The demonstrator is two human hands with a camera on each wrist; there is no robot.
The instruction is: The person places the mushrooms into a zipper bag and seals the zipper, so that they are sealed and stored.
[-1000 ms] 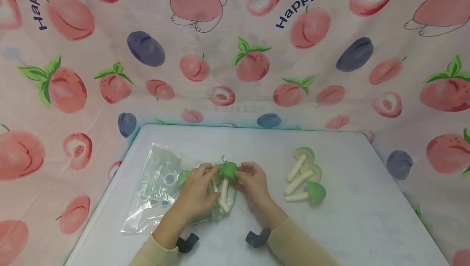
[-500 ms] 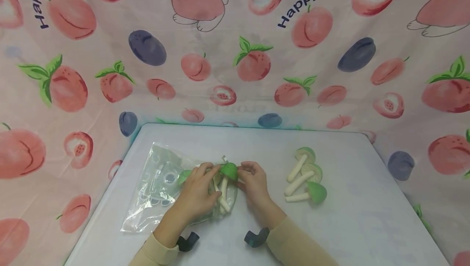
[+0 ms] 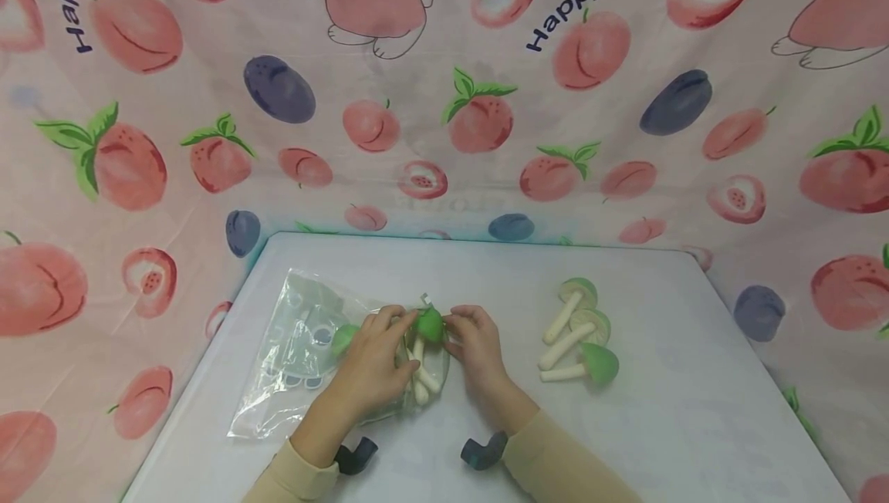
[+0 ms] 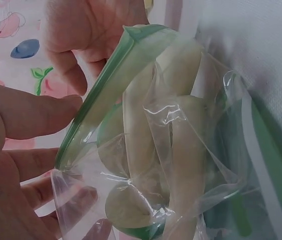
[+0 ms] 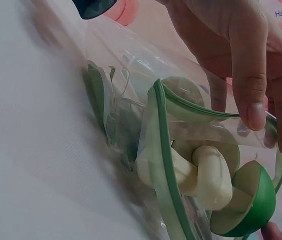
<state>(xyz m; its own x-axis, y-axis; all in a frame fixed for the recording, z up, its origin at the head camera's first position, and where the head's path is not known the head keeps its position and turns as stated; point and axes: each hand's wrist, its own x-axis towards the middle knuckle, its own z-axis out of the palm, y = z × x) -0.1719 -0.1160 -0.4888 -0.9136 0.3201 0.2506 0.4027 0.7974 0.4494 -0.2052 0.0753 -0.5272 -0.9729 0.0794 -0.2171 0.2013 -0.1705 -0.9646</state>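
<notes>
In the head view, a clear zip bag (image 3: 258, 410) lies at the table's left, with green-capped toy mushrooms inside its mouth. My left hand (image 3: 375, 352) holds the mouth's edge; in the left wrist view, the thumb (image 4: 45, 112) presses its green zip strip (image 4: 91, 102), with fingers behind the film. My right hand (image 3: 479, 345) has curled fingers at the cap of one toy mushroom (image 3: 430, 324). The right wrist view shows fingertips (image 5: 276, 231) on the rim of that green cap (image 5: 262, 202), partly cut off by the frame. Pale stems (image 5: 213, 177) lie beside it.
Three toy mushrooms (image 3: 575, 333) lie in a group on the white table (image 3: 667, 426), to the right of my right hand. A fruit-print cloth (image 3: 472, 202) hangs behind the table and along its sides. Dark curved pieces (image 3: 485, 450) sit at both wrists.
My right fingertips and the green cap have shifted slightly left, toward my left hand. The cap looks a little turned. My left hand keeps its place on the bag.
</notes>
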